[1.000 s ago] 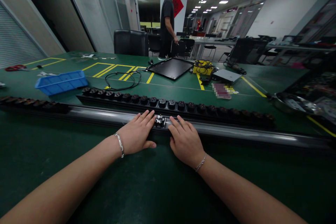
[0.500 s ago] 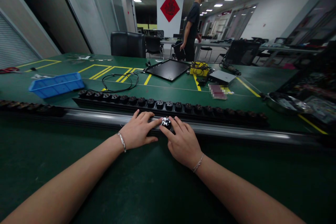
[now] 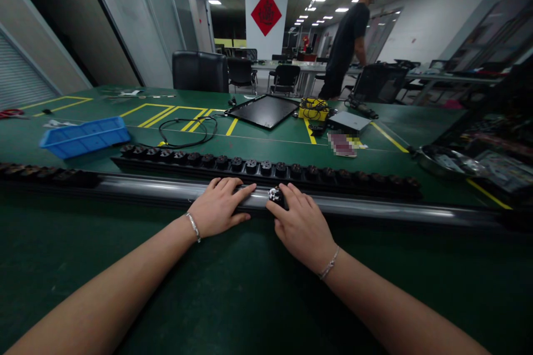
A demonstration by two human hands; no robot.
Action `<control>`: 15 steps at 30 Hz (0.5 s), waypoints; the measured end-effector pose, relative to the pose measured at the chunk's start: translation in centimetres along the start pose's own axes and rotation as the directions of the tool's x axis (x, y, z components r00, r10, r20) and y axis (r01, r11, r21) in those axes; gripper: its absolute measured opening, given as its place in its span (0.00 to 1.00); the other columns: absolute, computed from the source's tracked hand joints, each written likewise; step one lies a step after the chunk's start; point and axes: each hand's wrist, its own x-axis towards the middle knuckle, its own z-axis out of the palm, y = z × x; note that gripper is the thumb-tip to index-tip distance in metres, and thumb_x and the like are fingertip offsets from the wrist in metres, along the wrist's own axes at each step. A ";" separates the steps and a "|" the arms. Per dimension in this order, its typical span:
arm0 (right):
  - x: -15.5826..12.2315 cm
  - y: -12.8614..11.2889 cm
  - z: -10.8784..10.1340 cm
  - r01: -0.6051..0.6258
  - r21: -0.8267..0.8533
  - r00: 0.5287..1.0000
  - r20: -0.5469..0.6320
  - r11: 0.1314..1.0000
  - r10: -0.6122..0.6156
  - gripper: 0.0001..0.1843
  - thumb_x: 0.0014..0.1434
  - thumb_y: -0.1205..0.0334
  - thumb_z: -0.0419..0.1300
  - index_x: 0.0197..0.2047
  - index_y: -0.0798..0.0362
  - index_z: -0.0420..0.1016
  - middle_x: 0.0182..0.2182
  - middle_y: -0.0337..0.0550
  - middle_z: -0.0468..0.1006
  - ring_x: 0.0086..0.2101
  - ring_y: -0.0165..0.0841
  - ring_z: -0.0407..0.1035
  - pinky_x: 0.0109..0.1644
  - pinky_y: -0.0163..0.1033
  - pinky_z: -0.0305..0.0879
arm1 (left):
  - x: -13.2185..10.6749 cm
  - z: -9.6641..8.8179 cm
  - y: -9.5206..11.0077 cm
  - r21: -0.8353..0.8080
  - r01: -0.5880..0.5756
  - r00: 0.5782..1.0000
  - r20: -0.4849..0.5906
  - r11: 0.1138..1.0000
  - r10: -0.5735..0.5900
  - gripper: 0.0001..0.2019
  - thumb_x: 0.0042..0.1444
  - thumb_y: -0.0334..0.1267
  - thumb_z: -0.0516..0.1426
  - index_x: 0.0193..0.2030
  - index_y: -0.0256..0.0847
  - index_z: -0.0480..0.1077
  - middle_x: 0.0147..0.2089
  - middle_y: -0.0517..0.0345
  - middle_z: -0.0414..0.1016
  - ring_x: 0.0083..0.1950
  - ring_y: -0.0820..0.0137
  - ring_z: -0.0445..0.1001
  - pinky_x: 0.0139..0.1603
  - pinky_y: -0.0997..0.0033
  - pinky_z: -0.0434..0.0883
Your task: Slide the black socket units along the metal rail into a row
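A long dark rail [image 3: 383, 211] with a shiny top runs across the table in front of me. On it sits a small round socket module [image 3: 275, 194], black with white parts on top. The thumb and fingers of my right hand [image 3: 302, 222] close around that module from the right. My left hand [image 3: 220, 205] lies across the rail to the left, fingers spread, apart from the module. Behind them, a second black rail [image 3: 225, 169] carries a row of similar dark round modules [image 3: 251, 166]. More dark pieces [image 3: 41, 173] sit on the near rail's left end.
A blue bin [image 3: 85, 137], a looped black cable [image 3: 187, 132], a dark flat panel [image 3: 264, 111], a yellow box [image 3: 313, 110] with cables and a grey box [image 3: 348, 121] lie farther back. A metal bowl [image 3: 447, 161] stands at right. Beyond the table, a person [image 3: 347, 39] walks.
My right hand has moved right along the rail with the module, away from my left fingertips. My left hand stays nearly in place. The person in the background has moved right.
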 end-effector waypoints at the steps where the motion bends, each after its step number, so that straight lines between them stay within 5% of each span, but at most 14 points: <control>1: -0.1 0.2 -0.6 -0.012 -0.021 1.000 0.003 1.000 0.012 0.15 0.57 0.66 0.54 0.48 0.46 0.72 0.60 0.51 0.58 0.60 0.45 0.50 0.56 0.51 0.54 | 0.0 0.0 0.0 0.002 0.002 1.000 0.000 1.000 -0.002 0.31 0.56 0.52 0.53 0.64 0.47 0.53 0.57 0.47 0.61 0.57 0.57 0.61 0.56 0.54 0.58; 5: -0.5 1.1 -2.7 -0.047 -0.139 0.997 0.055 0.989 0.055 0.10 0.57 0.63 0.55 0.40 0.53 0.75 0.58 0.53 0.62 0.57 0.47 0.54 0.55 0.52 0.55 | 0.0 0.0 0.1 0.006 0.005 1.000 -0.006 1.000 -0.005 0.30 0.56 0.52 0.53 0.64 0.47 0.53 0.57 0.47 0.61 0.56 0.58 0.61 0.56 0.55 0.58; 9: -0.8 2.4 -3.9 -0.092 -0.249 0.982 0.135 0.964 0.129 0.10 0.57 0.61 0.55 0.34 0.55 0.76 0.47 0.55 0.71 0.43 0.45 0.66 0.46 0.50 0.61 | 0.0 0.0 0.2 0.005 0.008 1.000 -0.021 1.000 -0.008 0.30 0.56 0.52 0.53 0.63 0.47 0.54 0.57 0.49 0.62 0.56 0.58 0.61 0.56 0.55 0.58; 15: -1.3 5.4 -5.4 -0.195 -0.404 0.911 0.263 0.894 0.318 0.14 0.57 0.61 0.53 0.26 0.54 0.76 0.35 0.52 0.73 0.32 0.41 0.69 0.33 0.44 0.59 | -0.1 0.0 0.2 -0.001 -0.001 0.999 -0.034 1.000 0.001 0.30 0.56 0.52 0.53 0.63 0.45 0.55 0.58 0.49 0.63 0.57 0.58 0.61 0.57 0.56 0.58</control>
